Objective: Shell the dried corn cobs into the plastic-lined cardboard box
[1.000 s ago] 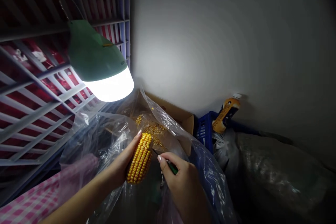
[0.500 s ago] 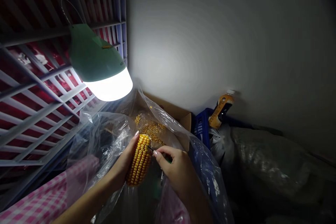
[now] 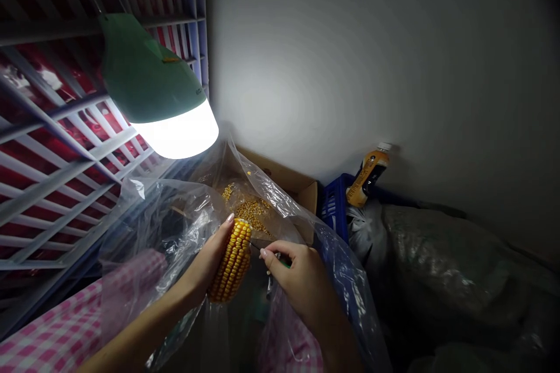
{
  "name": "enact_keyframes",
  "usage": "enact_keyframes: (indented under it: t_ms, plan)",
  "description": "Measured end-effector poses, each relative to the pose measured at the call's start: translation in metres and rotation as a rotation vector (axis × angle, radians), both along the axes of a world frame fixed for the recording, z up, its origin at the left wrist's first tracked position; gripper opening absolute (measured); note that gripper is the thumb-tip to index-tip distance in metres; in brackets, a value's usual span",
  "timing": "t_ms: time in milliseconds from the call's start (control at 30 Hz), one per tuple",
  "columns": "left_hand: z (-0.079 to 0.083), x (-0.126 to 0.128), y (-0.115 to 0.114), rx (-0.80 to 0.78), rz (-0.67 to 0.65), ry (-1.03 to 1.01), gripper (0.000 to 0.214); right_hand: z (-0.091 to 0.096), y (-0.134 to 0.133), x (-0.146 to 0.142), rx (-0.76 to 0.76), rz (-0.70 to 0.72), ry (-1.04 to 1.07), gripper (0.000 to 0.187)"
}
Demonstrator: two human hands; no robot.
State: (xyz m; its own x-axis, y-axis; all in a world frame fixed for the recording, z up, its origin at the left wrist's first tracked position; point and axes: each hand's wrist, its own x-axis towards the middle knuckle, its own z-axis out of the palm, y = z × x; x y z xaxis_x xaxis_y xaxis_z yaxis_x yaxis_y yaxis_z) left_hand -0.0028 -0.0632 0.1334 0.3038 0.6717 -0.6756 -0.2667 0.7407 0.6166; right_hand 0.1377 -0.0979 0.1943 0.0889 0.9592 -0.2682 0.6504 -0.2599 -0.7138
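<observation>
The left hand (image 3: 203,262) was curled firmly around a yellow corn cob (image 3: 234,260), and the right hand (image 3: 301,285) pinched a thin green-handled tool (image 3: 284,263), its tip just beside the cob's upper end. Loose kernels (image 3: 250,213) lay in a clear plastic bag (image 3: 188,215) at twelve o'clock, a glowing green lamp (image 3: 175,134) hung at eleven, and an orange-labelled bottle (image 3: 367,175) stood at two.

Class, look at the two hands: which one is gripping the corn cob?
The left hand grips the corn cob; the right hand instead pinches a thin green-handled tool, its tip at the cob.
</observation>
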Motion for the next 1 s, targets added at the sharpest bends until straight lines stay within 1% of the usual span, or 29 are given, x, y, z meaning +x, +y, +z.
enact_keyframes:
  t_ms: [267,467,600,733,867,933,1000]
  plan:
    - [0.0,-0.005,0.003,0.033,-0.064,-0.015,0.046,0.004,0.001,0.006,-0.033,0.016,0.113,0.022]
    - [-0.003,-0.005,0.005,0.026,-0.08,-0.018,0.046,0.001,0.002,0.004,-0.044,0.01,0.094,0.022]
    - [-0.003,-0.005,0.007,0.057,-0.09,-0.007,0.043,0.001,0.002,0.005,-0.043,0.005,0.093,0.022]
    - [-0.003,-0.005,0.007,0.172,-0.101,0.074,0.042,0.001,0.002,0.005,-0.061,0.02,0.075,0.023]
    - [-0.007,-0.006,0.006,0.278,-0.133,0.169,0.041,-0.002,0.004,0.001,-0.078,0.035,0.055,0.024]
    - [-0.01,-0.008,0.005,0.38,-0.131,0.274,0.041,-0.005,0.005,-0.003,-0.072,0.044,0.053,0.024]
    - [-0.013,-0.01,0.005,0.492,-0.134,0.42,0.04,-0.009,0.007,-0.009,-0.06,0.035,0.008,0.024]
